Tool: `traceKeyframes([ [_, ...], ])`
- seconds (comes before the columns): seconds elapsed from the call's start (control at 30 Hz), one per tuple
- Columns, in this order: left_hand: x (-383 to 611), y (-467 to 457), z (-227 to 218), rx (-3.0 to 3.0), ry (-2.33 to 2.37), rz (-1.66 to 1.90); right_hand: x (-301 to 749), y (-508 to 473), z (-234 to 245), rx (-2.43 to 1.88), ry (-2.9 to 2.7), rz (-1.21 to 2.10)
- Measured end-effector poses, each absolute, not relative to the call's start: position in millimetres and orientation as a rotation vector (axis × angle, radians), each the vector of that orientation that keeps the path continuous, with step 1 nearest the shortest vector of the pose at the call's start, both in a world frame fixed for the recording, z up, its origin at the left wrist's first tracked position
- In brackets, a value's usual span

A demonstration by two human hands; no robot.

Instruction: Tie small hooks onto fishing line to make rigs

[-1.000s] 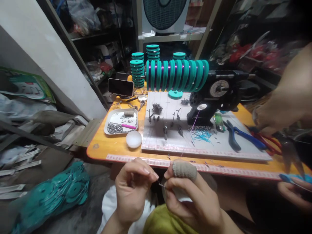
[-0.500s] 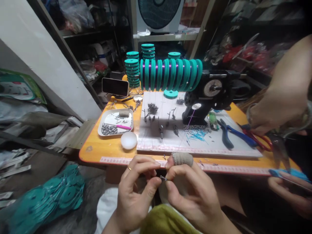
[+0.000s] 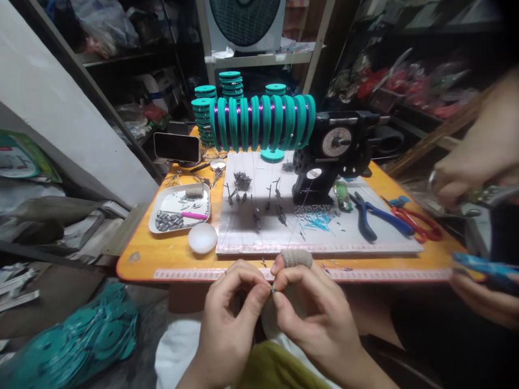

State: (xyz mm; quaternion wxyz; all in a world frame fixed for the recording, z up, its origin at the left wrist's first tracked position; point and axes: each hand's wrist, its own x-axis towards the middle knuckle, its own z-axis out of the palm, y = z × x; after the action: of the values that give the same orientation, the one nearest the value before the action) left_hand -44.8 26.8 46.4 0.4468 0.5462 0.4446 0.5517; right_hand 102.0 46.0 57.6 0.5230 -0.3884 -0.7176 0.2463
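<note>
My left hand [image 3: 233, 319] and my right hand [image 3: 316, 308] meet just in front of the table's near edge. Between their fingertips is a tiny metal piece that looks like a fishing swivel [image 3: 273, 290]; both thumbs and index fingers pinch it, hiding most of it. A grey-beige finger cot [image 3: 297, 258] covers one finger of my right hand. Beyond my fingers stands a white board [image 3: 243, 240] carrying dark fishing floats or weights [image 3: 256, 220] on thin lines. Above it, a row of green line spools [image 3: 263, 123] sits on the shaft of a black winding machine [image 3: 338, 141].
A white tray [image 3: 152, 221] holds grey cylinders and a pink tool; a white dish [image 3: 203, 239] stands beside it. Blue-handled pliers [image 3: 365, 221] and red-handled pliers [image 3: 419, 224] lie at the right. Another person's hands [image 3: 458, 175] work there. A phone [image 3: 177, 147] leans at the back left.
My left thumb and index finger have closed onto the swivel, which my right hand was pinching. The view has shifted a little. At right, the other person's hands have moved.
</note>
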Motion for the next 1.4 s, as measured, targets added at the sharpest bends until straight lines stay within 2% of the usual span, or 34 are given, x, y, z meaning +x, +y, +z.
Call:
traceKeyframes([
  [0.23, -44, 31, 47, 1.178, 1.058, 1.238, 106, 48, 57, -1.030, -1.693, 0.719],
  [0.63, -41, 25, 44, 1.383, 1.166, 1.339, 106, 48, 53, -1.012, -1.542, 1.072],
  [0.8, -43, 26, 46, 1.562, 1.212, 1.377, 110, 45, 52, -0.995, -1.613, 0.939],
  [1.13, -49, 30, 46, 1.892, 1.018, 1.545, 115, 40, 55, -0.842, -1.872, 0.585],
  [1.4, -53, 32, 42, 1.936, 0.880, 1.652, 115, 38, 60, -0.783, -1.920, 0.557],
])
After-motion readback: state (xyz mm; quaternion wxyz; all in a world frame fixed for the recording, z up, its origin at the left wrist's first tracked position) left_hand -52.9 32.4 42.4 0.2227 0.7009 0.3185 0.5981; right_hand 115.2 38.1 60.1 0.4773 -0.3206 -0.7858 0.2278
